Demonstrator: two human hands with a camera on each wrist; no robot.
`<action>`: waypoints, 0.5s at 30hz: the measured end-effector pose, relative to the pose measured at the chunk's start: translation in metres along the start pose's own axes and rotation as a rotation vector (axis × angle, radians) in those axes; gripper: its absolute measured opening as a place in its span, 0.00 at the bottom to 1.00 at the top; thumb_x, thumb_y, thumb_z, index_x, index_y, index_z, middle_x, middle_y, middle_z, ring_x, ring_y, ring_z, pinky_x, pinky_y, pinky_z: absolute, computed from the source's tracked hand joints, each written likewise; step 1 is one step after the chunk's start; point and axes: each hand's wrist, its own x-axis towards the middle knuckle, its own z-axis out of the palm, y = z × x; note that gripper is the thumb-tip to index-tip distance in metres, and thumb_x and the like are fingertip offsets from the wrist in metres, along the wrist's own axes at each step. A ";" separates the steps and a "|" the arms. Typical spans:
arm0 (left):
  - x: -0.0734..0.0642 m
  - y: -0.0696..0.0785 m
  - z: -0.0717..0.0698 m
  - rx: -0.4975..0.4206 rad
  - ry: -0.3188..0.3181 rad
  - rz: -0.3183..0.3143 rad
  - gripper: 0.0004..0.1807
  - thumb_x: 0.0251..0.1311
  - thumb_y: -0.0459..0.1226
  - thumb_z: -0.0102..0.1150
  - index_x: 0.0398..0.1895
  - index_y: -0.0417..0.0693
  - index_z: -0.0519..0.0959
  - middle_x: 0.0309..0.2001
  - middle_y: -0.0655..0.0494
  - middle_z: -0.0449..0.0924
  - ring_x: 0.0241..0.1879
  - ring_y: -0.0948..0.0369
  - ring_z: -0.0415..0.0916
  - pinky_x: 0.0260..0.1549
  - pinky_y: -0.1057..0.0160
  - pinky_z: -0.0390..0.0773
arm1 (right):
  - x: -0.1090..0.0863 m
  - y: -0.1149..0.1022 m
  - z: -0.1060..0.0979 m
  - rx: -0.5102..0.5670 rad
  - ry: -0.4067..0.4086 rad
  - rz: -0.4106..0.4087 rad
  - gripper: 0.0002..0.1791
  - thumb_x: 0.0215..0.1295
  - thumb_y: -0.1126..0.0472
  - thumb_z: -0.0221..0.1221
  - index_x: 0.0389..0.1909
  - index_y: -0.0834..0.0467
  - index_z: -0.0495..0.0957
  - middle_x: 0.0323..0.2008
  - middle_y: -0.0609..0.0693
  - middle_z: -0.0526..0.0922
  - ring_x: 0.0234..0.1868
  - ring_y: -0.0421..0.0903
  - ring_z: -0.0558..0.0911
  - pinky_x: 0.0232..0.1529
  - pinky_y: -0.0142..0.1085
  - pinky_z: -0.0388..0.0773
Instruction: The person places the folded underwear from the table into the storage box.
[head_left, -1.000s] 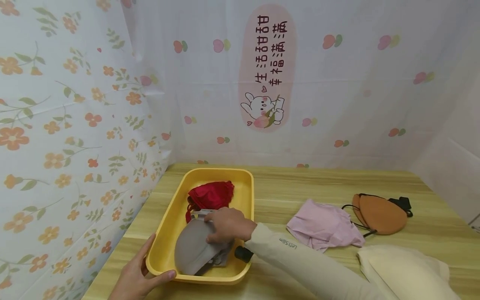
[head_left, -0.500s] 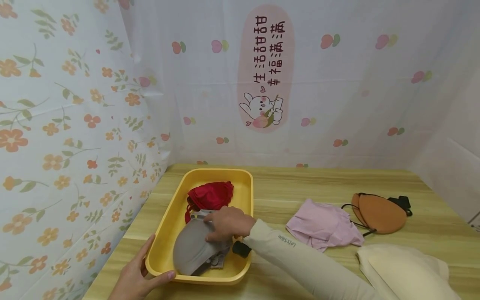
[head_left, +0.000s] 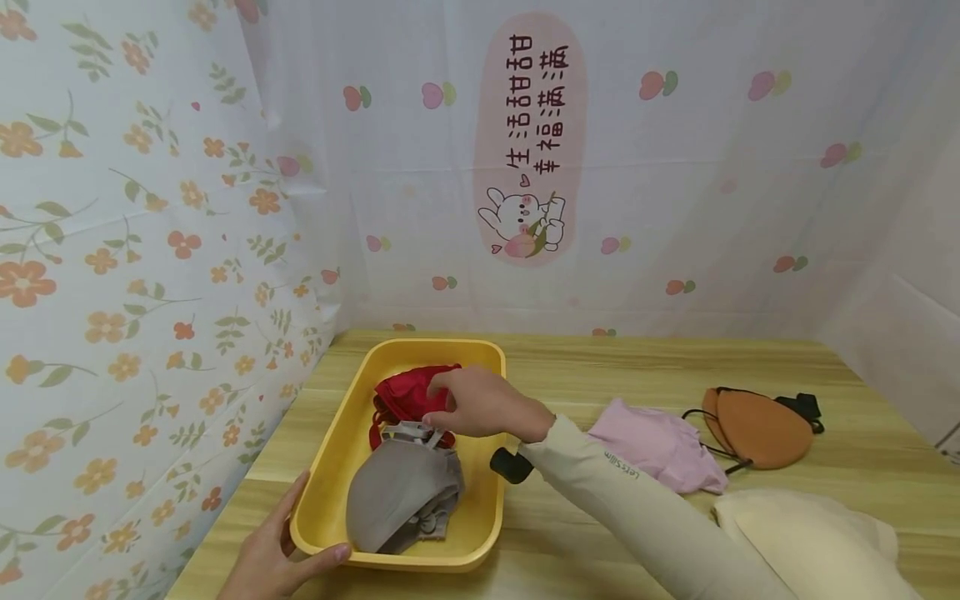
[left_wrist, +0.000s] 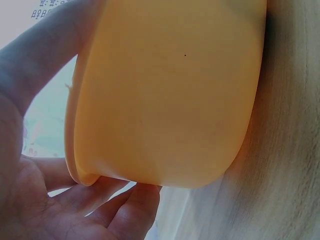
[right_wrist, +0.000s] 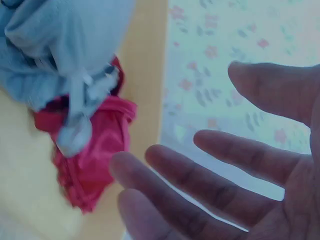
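Two columns of Chinese characters, 生活 and 幸福 among them, stand on the backdrop [head_left: 645, 167]; small print beginning "Let's" runs along the right sleeve [head_left: 637, 500]. The right hand [head_left: 480, 404] hangs over the yellow bin [head_left: 498, 508], fingers loosely extended and thumb well apart — nothing in its grasp. Whether a fingertip brushes the red garment [head_left: 408, 392] is uncertain, as the right wrist view is blurred. The left hand [head_left: 270, 550] grips the bin's near left corner, thumb over the rim, fingers against the outer wall. Within the bin, the grey garment [head_left: 401, 492] lies at the near end — its strap across the red one. A lilac garment [head_left: 660, 442] and an orange garment [head_left: 761, 429] rest on the table [head_left: 570, 375].
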 end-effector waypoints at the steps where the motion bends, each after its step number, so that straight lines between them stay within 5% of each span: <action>1: 0.000 0.000 0.000 0.003 0.000 0.000 0.63 0.53 0.50 0.74 0.81 0.40 0.42 0.73 0.26 0.60 0.59 0.50 0.79 0.50 0.65 0.82 | -0.002 0.003 -0.005 0.013 0.022 -0.012 0.18 0.65 0.51 0.65 0.50 0.57 0.83 0.30 0.47 0.87 0.29 0.40 0.79 0.31 0.30 0.77; 9: -0.001 -0.002 -0.001 -0.009 -0.003 0.004 0.63 0.52 0.49 0.75 0.81 0.39 0.42 0.72 0.26 0.61 0.57 0.51 0.80 0.42 0.76 0.78 | -0.025 0.037 -0.032 0.145 0.075 0.039 0.18 0.68 0.52 0.63 0.52 0.58 0.81 0.40 0.53 0.88 0.32 0.42 0.82 0.35 0.32 0.81; 15: 0.000 -0.002 -0.001 -0.018 -0.004 0.012 0.62 0.53 0.48 0.75 0.81 0.39 0.42 0.72 0.25 0.61 0.57 0.50 0.80 0.44 0.73 0.80 | -0.045 0.073 -0.028 0.215 0.114 0.021 0.17 0.68 0.54 0.63 0.52 0.59 0.81 0.41 0.52 0.87 0.36 0.44 0.85 0.41 0.37 0.84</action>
